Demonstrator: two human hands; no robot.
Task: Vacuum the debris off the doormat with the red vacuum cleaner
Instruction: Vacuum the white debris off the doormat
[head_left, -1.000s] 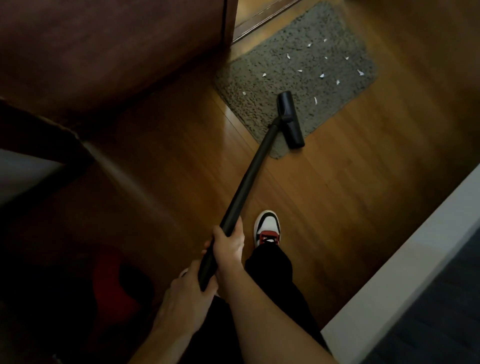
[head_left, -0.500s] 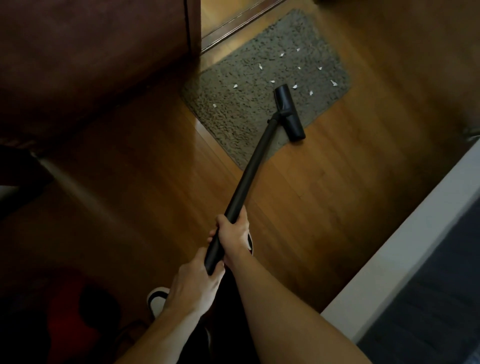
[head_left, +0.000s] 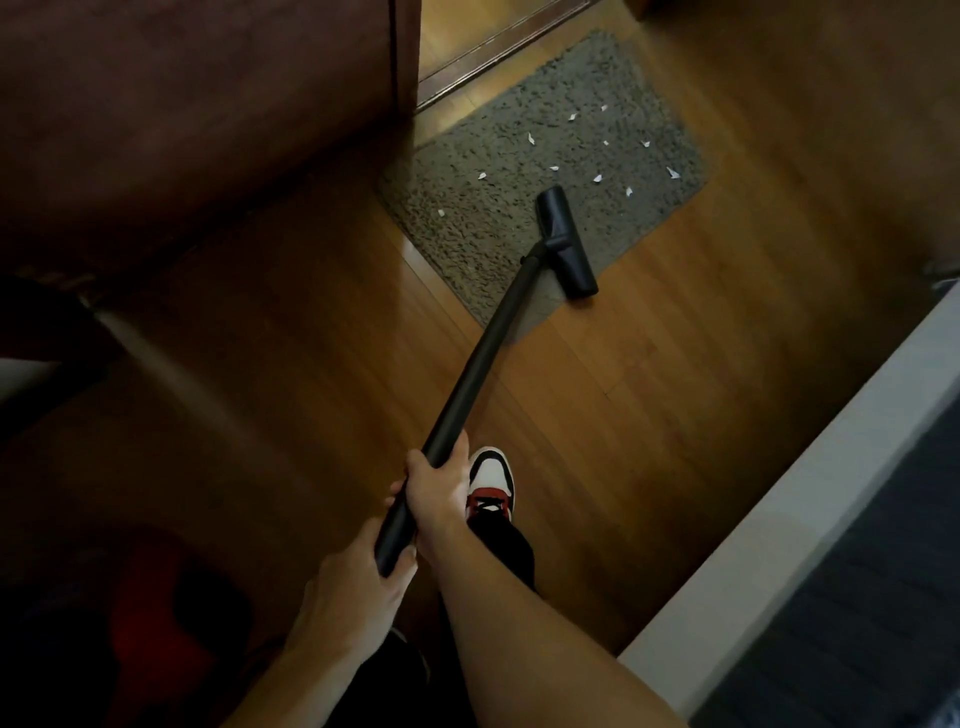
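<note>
I see both hands, left hand (head_left: 348, 592) and right hand (head_left: 441, 488), closed around the black wand (head_left: 478, 374); its nozzle (head_left: 566, 241) rests on the grey doormat's (head_left: 483, 218) near edge, white scraps (head_left: 597, 178) beyond, wooden floor (head_left: 649, 415) around.

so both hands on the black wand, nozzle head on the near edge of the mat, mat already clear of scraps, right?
Not clear: in the head view white scraps still dot the doormat beyond the nozzle head. Left hand and right hand do grip the wand.

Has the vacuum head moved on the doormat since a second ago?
Yes. The vacuum head has slid toward the doormat's right corner, its end now overhanging the wood floor.
</note>
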